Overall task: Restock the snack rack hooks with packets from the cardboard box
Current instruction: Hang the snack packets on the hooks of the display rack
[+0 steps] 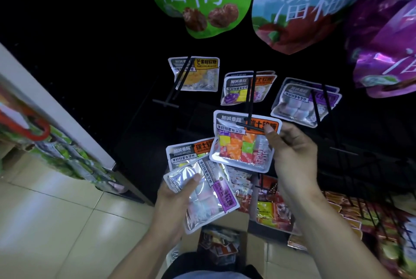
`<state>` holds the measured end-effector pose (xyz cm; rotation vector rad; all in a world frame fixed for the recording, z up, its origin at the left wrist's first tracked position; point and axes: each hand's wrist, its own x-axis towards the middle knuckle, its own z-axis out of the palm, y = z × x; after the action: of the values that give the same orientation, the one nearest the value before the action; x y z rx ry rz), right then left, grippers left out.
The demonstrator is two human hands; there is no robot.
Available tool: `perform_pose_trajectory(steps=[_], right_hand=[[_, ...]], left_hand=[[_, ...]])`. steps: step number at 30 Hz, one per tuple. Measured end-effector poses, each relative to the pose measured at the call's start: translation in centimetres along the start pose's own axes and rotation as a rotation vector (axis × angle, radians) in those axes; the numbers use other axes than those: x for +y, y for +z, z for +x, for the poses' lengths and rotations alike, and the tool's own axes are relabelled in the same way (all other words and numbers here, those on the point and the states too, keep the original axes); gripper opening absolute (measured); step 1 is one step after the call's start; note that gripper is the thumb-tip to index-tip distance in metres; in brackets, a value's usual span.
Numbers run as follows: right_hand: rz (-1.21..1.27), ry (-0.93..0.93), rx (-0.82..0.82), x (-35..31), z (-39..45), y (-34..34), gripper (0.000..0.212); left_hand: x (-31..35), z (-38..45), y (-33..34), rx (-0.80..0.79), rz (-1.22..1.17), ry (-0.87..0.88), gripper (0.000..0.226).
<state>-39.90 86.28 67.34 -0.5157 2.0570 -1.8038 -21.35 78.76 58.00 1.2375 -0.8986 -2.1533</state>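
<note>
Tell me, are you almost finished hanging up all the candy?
Not yet. Done: candy packets already hang on three hooks, like the mango packet. In hand: the right hand holds the orange-label packet up at the middle hook's tip, not clearly threaded. Left: the left hand grips the purple-label packet with another orange one behind, and the cardboard box below has more.
</note>
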Motion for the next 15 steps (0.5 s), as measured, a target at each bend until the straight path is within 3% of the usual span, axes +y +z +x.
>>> perform_pose_trajectory(steps=[7,13,15], right_hand=[[-0.065,-0.040,0.048,0.0,1.5,0.7,0.012],[-0.059,-0.049,0.123,0.9,8.1,2.8,0.025],[-0.046,-0.039,0.134,1.0,9.8,3.4,0.019]], left_hand=[[0.0,-0.9,-0.7,0.020,-0.034,-0.050,0.031],[1.2,-1.9,-1.8,0.018,-0.036,-0.086,0.023],[1.6,-2.2,-2.0,0.009,-0.029,-0.064,0.025]])
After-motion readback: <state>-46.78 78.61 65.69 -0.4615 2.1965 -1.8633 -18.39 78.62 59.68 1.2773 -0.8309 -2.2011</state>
